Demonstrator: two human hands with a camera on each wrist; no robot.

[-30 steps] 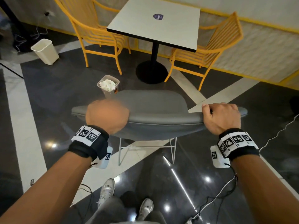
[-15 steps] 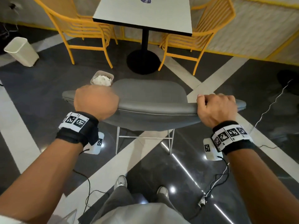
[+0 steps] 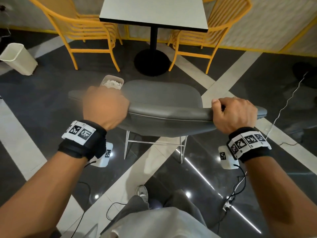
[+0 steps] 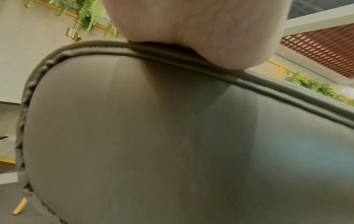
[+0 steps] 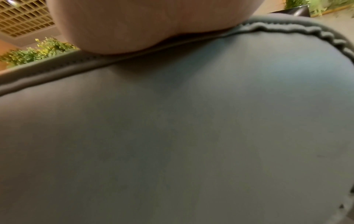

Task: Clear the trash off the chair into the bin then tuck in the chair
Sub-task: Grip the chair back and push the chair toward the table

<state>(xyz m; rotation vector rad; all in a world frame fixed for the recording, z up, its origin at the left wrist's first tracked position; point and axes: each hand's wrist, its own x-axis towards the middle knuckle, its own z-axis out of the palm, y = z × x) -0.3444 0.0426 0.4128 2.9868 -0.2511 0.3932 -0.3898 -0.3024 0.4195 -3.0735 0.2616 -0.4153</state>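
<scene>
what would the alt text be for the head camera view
Seen from above, a person's left hand and right hand grip the top edge of a grey chair facing a small table with two yellow chairs. A bin of white trash stands just beyond the grey chair's left side.

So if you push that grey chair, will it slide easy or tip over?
The grey chair probably slides easily: the floor looks glossy and its wire legs are thin. It seems fairly light. Both hands, left and right, grip the backrest top, so a hard push could tip it forward.
</scene>
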